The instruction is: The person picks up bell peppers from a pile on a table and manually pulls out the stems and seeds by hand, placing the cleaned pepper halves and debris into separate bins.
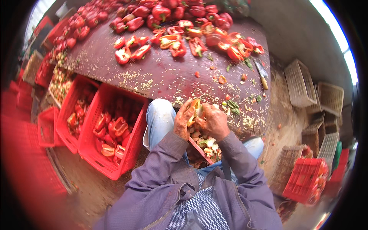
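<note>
My left hand [182,120] holds a cut piece of red bell pepper [196,104], its yellowish inner side showing, above my lap at the table's near edge. Against the pepper's pale inside, the curled fingers of my right hand [215,120] grip part of it; the fingers hide most of that spot. Below my hands, between my knees, a red-rimmed container [201,151] holds pale pepper cores and scraps [211,146]. Across the table lie halved red peppers [178,47], with a heap of whole red peppers [161,13] behind them.
A wooden-handled knife [262,76] lies at the right of the seed-strewn table [166,74]. Left of my knee, a red plastic crate [135,143] holds halved peppers; another crate [64,135] adjoins it. Pale crates [300,83] and a filled red crate [302,179] stand at right.
</note>
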`<action>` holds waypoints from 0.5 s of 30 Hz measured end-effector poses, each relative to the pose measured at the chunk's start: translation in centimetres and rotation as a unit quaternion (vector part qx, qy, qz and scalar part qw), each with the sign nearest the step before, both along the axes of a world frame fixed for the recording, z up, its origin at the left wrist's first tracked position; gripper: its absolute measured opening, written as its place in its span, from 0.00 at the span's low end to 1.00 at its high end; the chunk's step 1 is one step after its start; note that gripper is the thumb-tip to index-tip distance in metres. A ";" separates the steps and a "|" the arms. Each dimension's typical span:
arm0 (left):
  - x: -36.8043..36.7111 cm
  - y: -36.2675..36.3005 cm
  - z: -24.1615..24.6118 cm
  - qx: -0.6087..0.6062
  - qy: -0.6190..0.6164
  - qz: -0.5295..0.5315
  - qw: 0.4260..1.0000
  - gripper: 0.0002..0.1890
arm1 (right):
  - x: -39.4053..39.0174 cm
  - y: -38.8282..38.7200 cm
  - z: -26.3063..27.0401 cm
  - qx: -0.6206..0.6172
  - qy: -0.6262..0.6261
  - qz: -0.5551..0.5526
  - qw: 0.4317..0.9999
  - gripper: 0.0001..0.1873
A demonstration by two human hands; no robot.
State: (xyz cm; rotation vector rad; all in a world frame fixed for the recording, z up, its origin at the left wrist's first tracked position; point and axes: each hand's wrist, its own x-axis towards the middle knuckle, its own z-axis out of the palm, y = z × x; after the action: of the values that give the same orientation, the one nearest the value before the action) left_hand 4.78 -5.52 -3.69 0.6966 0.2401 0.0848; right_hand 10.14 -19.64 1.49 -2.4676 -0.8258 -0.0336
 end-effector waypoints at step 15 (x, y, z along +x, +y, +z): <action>0.5 -0.3 5.6 0.213 0.004 -0.187 0.959 0.37 | 0.4 -5.6 -2.8 0.154 0.002 0.048 0.987 0.18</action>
State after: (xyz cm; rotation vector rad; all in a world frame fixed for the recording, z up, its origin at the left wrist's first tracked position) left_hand 5.28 -5.82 1.94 1.1616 0.0928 -0.2362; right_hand 10.56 -25.22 -1.34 -2.1361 -0.8669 -0.1138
